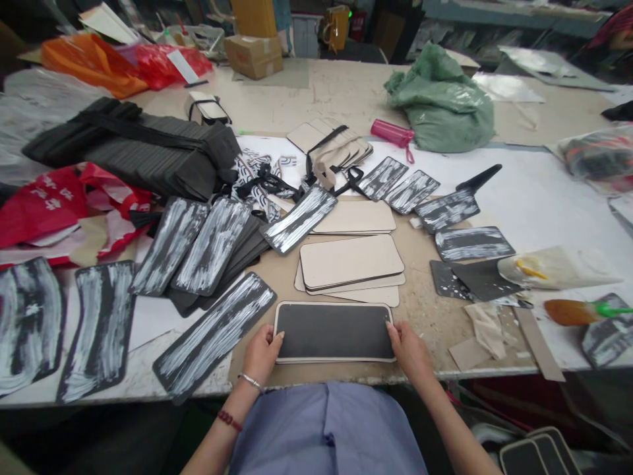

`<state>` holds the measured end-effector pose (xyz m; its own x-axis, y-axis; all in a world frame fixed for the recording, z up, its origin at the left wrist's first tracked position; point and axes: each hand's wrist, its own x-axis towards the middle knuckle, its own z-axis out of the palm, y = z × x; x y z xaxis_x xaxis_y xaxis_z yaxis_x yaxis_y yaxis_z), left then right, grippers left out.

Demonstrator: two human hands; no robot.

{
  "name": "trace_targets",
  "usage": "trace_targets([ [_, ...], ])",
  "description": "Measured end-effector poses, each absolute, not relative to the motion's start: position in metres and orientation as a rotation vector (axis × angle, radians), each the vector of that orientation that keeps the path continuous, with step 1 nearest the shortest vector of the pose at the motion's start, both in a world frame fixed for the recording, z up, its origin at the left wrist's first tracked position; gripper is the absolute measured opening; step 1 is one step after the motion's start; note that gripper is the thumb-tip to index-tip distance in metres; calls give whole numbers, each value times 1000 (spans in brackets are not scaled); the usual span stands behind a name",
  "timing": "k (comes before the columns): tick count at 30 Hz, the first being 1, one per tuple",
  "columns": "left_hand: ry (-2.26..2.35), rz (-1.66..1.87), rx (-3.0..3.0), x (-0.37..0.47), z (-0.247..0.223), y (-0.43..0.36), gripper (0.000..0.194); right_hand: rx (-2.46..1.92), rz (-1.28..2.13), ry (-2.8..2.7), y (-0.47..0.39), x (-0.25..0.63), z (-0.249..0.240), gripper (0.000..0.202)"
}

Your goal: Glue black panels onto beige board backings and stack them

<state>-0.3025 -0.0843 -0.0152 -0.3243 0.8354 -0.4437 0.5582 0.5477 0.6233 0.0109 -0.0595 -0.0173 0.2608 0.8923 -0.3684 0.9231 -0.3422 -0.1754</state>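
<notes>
A rounded rectangular black panel lies inside the slightly larger beige border of the piece under it, at the table's front edge. My left hand grips its left end, thumb on the edge. At the right end, my right hand holds it with thumb and fingers pressed together. Just behind sit stacked beige panels. To the left, a black panel streaked with white lies slanted near my left hand, and several more like it spread to either side.
Banded black panels form a long row at back left. A green plastic bag and a pink pouch lie farther back. At right are a brush with a green part, beige scraps and a cream-coloured bag.
</notes>
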Motion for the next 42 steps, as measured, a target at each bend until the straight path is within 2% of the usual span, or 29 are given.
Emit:
trace_targets([
  [16,2050,438,1073,-304,-21,-81,15,2307,-661,1670,-52,10,-15,33],
  [32,2025,435,1057,-304,-15,-78,19,2285,-668,1624,-49,7,-12,35],
  [42,2035,287,1074,-299,-11,-75,18,2140,-696,1558,-43,6,-4,38],
])
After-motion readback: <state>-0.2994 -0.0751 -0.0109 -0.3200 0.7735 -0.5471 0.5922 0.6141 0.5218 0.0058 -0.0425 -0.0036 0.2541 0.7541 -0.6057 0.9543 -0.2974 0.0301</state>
